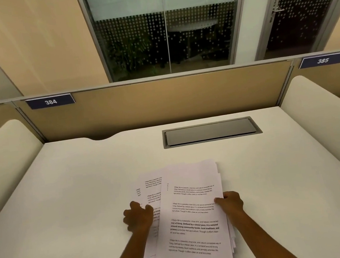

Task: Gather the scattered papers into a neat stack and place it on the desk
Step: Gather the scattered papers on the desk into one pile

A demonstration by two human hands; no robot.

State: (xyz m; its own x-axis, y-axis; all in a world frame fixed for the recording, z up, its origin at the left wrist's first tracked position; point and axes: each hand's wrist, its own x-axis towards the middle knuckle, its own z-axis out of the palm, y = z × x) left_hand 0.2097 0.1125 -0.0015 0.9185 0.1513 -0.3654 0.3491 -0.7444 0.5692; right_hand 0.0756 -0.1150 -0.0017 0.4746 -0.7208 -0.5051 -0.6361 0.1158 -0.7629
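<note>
Several printed white papers (189,217) lie in a loose, fanned pile on the white desk (76,195), near its front edge. Their edges are not lined up; lower sheets stick out to the left and at the right side. My left hand (138,218) grips the left edge of the pile, fingers curled over the sheets that stick out. My right hand (231,204) holds the right edge, thumb on the top sheet. The pile's near end runs out of view at the bottom.
A grey metal cable-box lid (210,131) is set flush into the desk behind the papers. A tan divider panel (157,102) with number plates 384 and 385 closes the back. Cream padded side partitions (323,117) flank the desk left and right.
</note>
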